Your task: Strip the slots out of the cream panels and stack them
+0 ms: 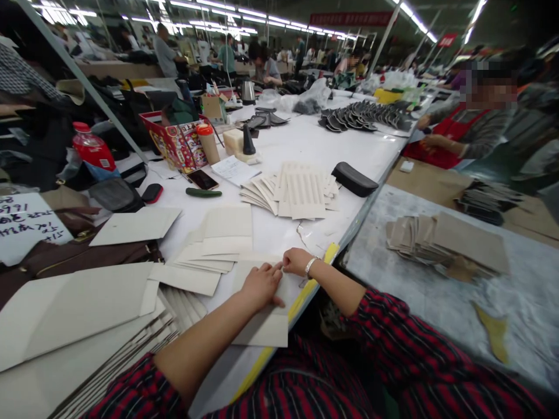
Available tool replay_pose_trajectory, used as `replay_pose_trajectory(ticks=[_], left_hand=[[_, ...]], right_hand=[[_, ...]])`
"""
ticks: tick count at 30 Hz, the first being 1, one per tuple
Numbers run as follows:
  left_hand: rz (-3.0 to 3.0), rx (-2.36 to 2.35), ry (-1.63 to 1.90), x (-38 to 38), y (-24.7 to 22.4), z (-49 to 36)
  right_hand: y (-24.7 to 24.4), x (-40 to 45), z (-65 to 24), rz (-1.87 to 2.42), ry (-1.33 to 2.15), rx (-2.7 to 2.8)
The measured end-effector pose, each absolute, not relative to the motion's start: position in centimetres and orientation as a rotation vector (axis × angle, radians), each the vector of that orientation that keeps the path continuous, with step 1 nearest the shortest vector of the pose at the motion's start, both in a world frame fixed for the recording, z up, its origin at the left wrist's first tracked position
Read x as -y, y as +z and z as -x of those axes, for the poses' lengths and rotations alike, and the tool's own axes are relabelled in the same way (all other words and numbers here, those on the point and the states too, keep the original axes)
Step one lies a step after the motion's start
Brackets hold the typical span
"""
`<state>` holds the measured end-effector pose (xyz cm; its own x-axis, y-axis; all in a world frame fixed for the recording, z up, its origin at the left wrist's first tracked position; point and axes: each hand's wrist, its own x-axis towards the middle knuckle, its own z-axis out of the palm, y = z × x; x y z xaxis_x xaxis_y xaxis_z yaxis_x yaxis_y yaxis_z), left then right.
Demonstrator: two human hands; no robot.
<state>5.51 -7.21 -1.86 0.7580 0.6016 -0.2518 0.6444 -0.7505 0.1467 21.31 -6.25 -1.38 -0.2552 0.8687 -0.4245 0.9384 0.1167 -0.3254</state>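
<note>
The left hand (pixel 263 285) lies palm down on a pale sheet (pixel 262 333) at the near edge of the white table (pixel 288 137), its thumb spread apart from its fingers, nothing clamped between them. The right hand (pixel 298 262) is just beside it, fingers curled in and fingertips close to the left hand's – I cannot tell whether they pinch anything, as the knuckles hide what is under them. A pale bracelet (pixel 311 266) circles the right wrist.

The sheet lies flat, its near end bare, beside a strip of yellow tape (pixel 305 297) along the table edge. To its left a fanned stack of pale pieces (pixel 198 259) is spread out; farther back lies another pile of pale pieces (pixel 301 189), with a black case (pixel 354 179) to its right and a cucumber (pixel 203 192) near a phone (pixel 202 179) to its left
</note>
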Motion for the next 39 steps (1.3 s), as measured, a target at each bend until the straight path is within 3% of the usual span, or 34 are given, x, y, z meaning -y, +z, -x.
replay_pose_trajectory(ticks=[7,9,13,15,17,20,22,25,29,32,39], left_hand=[[-2.695,-0.915,-0.261,7.6,-0.7,-5.1],[-2.684,-0.922,-0.278,7.5,-0.6,-5.1],[-2.696,-0.916,-0.244,7.5,-1.0,-4.6],[-2.703,-0.906,-0.136,8.0,-1.7,-4.0],[-2.690,-0.945,0.026,9.1,-2.7,-3.4],[-2.670,-0.998,0.263,11.4,-4.4,-2.9],[-2.663,-0.978,0.348,12.5,-5.0,-2.7],[-2.585,-0.983,0.441,12.3,-4.4,-2.8],[-2.377,-1.197,0.492,9.0,-2.2,-3.9],[-2.286,-1.303,0.279,6.5,-1.2,-5.6],[-2.289,-1.291,0.071,4.7,-1.7,-7.4]], right_hand=[[0.1,11.5,-20.5,-2.129,-0.639,-2.489],[1.3,14.0,-19.9,-2.112,-0.866,-2.482],[3.4,23.0,-19.3,-1.467,-1.761,-2.457],[3.4,26.8,-20.7,-1.774,-1.880,-2.364],[2.1,28.3,-23.9,-2.435,-1.700,-2.205],[-2.1,26.7,-30.4,-3.121,-1.040,-1.916],[-5.3,24.9,-34.0,-3.184,-0.682,-1.753],[-7.8,22.7,-35.6,-3.082,-0.473,-1.675],[-5.0,18.6,-30.5,-2.842,-0.811,-2.024],[-2.0,13.5,-25.6,-2.556,-1.071,-2.182],[-3.9,6.9,-22.6,-2.299,-1.597,-1.785]])
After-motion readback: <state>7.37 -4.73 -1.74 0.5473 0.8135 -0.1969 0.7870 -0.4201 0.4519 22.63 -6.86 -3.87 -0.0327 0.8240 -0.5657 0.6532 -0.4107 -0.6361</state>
